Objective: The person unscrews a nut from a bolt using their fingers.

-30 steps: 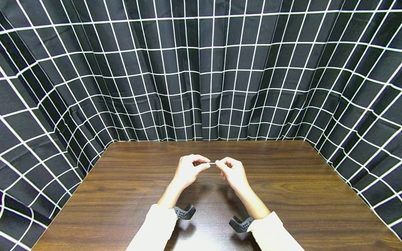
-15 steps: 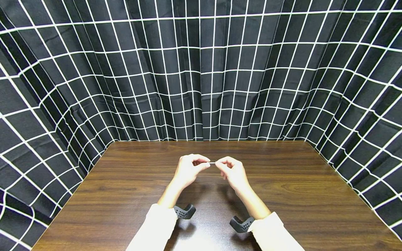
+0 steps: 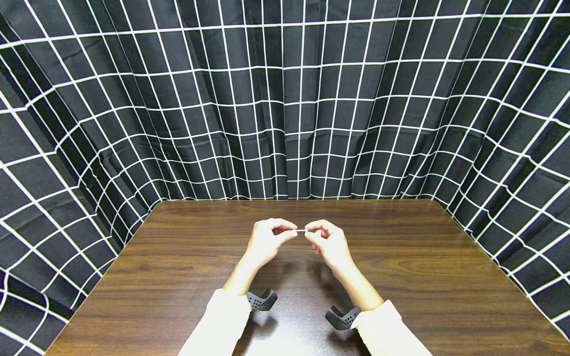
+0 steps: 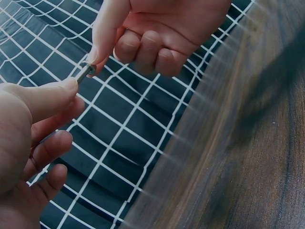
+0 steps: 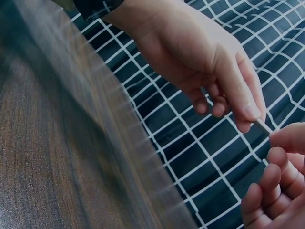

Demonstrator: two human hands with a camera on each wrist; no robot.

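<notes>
From my remote seat I watched a slender metal rod [image 3: 301, 230] held level above the table [image 3: 178, 262], bridging the gap between the two hands. On its left end, the left hand [image 3: 266, 242] pinched it between thumb and forefinger; the hand's other fingers were bent and held nothing that I could see. On its right end, the right hand [image 3: 331, 245] had it in a narrow pinch too, the remaining fingers curled toward the palm. My left wrist view showed a small wider metal collar [image 4: 88, 67] at the right fingertips; I could not tell whether it was separate from the rod.

Nearer me, a dark perforated bracket [image 3: 262, 300] sat by the left sleeve [image 3: 218, 321], and a matching dark mount [image 3: 342, 318] by the right sleeve [image 3: 388, 329]. Beyond the table's far edge hung a black curtain [image 3: 291, 113] with white grid lines.
</notes>
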